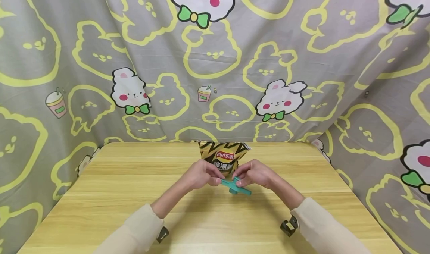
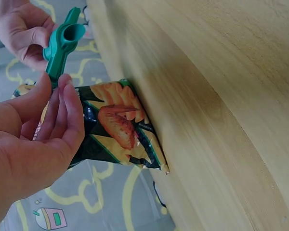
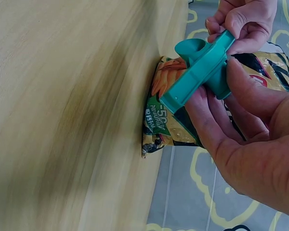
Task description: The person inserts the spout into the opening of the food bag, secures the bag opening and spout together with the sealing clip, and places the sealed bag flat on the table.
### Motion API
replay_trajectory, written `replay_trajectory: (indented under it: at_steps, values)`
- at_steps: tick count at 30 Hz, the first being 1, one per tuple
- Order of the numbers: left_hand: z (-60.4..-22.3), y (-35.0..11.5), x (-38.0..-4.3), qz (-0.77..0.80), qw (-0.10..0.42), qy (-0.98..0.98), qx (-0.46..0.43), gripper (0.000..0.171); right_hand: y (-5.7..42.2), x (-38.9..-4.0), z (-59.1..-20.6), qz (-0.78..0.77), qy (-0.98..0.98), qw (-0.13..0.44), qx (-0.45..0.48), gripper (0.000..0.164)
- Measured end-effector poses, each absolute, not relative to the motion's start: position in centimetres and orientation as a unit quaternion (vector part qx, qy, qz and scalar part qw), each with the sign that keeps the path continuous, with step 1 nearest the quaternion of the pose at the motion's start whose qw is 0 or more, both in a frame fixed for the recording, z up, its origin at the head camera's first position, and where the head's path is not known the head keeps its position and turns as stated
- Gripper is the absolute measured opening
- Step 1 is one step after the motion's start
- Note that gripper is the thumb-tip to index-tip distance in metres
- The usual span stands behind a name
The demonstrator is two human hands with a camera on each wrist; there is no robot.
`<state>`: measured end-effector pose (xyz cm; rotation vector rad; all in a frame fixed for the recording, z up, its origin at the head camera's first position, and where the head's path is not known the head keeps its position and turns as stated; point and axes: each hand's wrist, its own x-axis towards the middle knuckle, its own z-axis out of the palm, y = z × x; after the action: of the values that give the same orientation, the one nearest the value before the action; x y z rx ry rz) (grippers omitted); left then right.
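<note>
A teal plastic bag clip with a round pouring spout (image 3: 190, 47) is held between both hands, above the table in front of a chip bag. My left hand (image 1: 201, 175) pinches one end of the bag clip (image 1: 233, 186) between thumb and fingertips. At its middle, my right hand (image 1: 256, 173) grips the round part, thumb on one side and fingers on the other. The bar's far end sticks out past the right fingers. Just behind the hands stands the black and gold Lay's chip bag (image 1: 224, 156), its lower part partly hidden by them; the left wrist view shows its printed chicken wing.
The chip bag stands on a light wood table (image 1: 134, 187) near its back edge. A grey curtain (image 1: 231, 60) with yellow outlines and white cartoon animals hangs behind and along both sides. Each wrist wears a small black camera (image 1: 289, 226).
</note>
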<state>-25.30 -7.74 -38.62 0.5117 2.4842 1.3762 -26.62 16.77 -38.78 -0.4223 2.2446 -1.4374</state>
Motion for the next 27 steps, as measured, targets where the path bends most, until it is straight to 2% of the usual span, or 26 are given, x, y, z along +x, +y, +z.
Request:
replay_trajectory:
  at_steps: [11, 27]
  values:
    - [-38.78, -7.8, -25.23, 0.489, 0.126, 0.845, 0.173, 0.003, 16.71, -26.68, -39.1, -0.524, 0.815, 0.208, -0.135, 0.022]
    - [-38.97, -7.65, -24.91, 0.498, 0.128, 0.84, 0.173, 0.008, 16.46, -26.36, -38.92, -0.509, 0.826, 0.199, -0.137, 0.023]
